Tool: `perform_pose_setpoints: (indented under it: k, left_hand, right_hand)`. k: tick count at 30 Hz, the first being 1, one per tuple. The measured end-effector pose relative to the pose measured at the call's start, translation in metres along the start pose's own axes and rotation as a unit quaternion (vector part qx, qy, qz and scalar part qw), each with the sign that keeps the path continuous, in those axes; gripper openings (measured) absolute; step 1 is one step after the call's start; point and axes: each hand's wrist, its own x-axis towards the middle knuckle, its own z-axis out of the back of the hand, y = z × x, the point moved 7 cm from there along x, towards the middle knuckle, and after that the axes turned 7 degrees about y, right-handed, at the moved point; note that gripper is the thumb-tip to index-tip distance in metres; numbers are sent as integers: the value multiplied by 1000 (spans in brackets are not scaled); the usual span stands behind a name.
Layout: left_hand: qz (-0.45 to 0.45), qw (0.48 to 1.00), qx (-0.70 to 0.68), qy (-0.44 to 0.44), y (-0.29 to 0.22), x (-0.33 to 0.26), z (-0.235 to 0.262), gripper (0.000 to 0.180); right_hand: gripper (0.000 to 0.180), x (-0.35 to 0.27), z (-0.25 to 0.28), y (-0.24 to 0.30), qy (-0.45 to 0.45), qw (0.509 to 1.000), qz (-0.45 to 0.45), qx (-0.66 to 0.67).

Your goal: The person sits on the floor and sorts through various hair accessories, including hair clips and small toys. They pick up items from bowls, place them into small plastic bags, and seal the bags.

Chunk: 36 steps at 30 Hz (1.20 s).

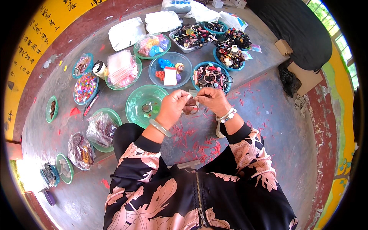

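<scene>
Both my hands are raised in front of me, close together, with fingers pinched. My left hand (pixel 173 106) and my right hand (pixel 215 101) grip the upper edge of a small clear plastic bag (pixel 190 107) from either side. Something dark brown shows inside the bag; its kind I cannot make out. Just left of my left hand sits a green plastic basin (pixel 134 100) with a dark hair tie (pixel 147 107) and small bits in it. Beyond my hands stands a translucent blue basin (pixel 154 76) holding a white and red card (pixel 170 76) and colourful pieces.
Bowls of hair ties (pixel 212 76) stand far right. Pink plastic bags (pixel 122 66) fill a bowl at left, near a bowl of colourful small pieces (pixel 85 89) and a red pen (pixel 91 104). Brown bagged items (pixel 81 151) lie nearer left. Red scraps (pixel 199 147) litter the floor.
</scene>
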Motion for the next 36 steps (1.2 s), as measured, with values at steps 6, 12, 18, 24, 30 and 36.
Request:
perform_pose_setpoints:
  k: [6, 12, 18, 24, 30, 36]
  left_hand:
    - [-22, 999, -38, -21, -8, 1, 8, 16]
    - [-30, 998, -32, -36, -9, 1, 10, 16]
    - [-60, 984, 18, -165, -28, -3, 59, 15]
    - [-56, 918, 193, -343, -28, -33, 142, 19]
    - [-20, 921, 59, -385, 21, -43, 184, 16]
    - [22, 903, -72, -423, 118, -44, 202, 17]
  right_hand:
    - [11, -1, 12, -2, -12, 999, -18, 42]
    - [12, 0, 13, -4, -20, 998, 4, 62]
    - [17, -3, 32, -3, -81, 995, 0, 53]
    - [18, -2, 18, -17, -23, 999, -23, -20]
    - [18, -9, 5, -7, 22, 987, -51, -148]
    - [22, -7, -2, -12, 41, 985, -27, -166]
